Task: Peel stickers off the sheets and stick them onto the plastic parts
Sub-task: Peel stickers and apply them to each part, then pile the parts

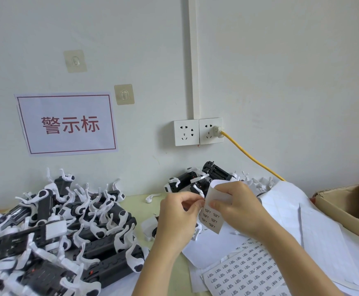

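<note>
My right hand (236, 207) grips a small sticker sheet (212, 217) bent backward, with a few printed stickers on its lower half. My left hand (179, 216) pinches at the sheet's left edge with thumb and forefinger; whether a sticker is lifted I cannot tell. Under my left hand lies a black and white plastic part (150, 228), mostly hidden. A full sticker sheet (244, 272) lies flat near the front, below my right forearm.
A big heap of black and white plastic parts (52, 227) fills the left of the table. More parts (197, 180) sit by the wall. Used white backing sheets (298, 223) pile on the right beside a cardboard box (343, 208). A yellow cable (251, 159) runs from the wall socket.
</note>
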{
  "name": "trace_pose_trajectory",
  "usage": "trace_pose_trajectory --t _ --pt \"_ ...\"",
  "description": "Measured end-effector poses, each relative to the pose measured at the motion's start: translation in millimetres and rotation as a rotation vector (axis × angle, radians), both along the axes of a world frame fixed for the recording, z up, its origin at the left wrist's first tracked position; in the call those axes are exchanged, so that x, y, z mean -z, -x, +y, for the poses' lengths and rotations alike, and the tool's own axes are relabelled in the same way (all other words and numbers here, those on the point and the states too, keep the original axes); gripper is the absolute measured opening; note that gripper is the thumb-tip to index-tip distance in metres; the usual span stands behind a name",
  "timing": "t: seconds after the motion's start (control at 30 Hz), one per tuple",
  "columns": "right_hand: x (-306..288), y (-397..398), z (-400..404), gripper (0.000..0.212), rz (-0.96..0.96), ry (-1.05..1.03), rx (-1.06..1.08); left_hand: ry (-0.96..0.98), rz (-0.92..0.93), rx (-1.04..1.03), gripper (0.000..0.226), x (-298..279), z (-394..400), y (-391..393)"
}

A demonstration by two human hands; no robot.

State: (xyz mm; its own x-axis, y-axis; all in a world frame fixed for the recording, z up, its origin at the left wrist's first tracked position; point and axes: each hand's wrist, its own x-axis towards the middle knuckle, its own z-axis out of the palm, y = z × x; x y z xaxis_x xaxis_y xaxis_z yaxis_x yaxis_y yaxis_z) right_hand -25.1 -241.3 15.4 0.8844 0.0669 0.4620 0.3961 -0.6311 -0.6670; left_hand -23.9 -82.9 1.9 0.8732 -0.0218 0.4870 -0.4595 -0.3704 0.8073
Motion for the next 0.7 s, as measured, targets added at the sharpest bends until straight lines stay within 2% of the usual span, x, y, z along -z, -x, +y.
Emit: trace_pose_trajectory --t 0.17,0.3,0.4,0.47,0.57,0.63,0.7 --pt "-1.8 2.1 0.1 0.033 -0.033 -0.025 -0.018 0.08 -0.035 -0.015 0.02 1.1 -3.5 0.6" --pt "-4.7 4.1 0.5 0.01 -0.064 -0.136 0.006 0.279 -0.012 -0.072 0.019 -0.8 -1.2 -1.1" --pt "-5.0 1.4 -2.8 0.008 -0.045 -0.164 0.11 0.426 0.015 -0.152 0.017 -1.6 2.5 -3.6" --pt "-3.2 -2.5 -9.1 0.008 0.048 -0.129 0.219 0.488 0.025 -0.205 0.016 -1.9 4.0 -5.0" --pt "0.0 -5.0 -17.5 0.021 0.345 -0.082 0.284 0.534 0.049 -0.251 0.015 -1.6 5.1 -5.9" --pt "3.1 -4.9 -21.2 0.029 0.496 0.035 0.308 0.538 0.065 -0.264 0.015 -1.3 4.6 -6.1" --pt "5.4 -3.1 -22.1 0.03 0.531 0.208 0.364 0.53 0.079 -0.271 0.015 -1.5 3.5 -5.6"
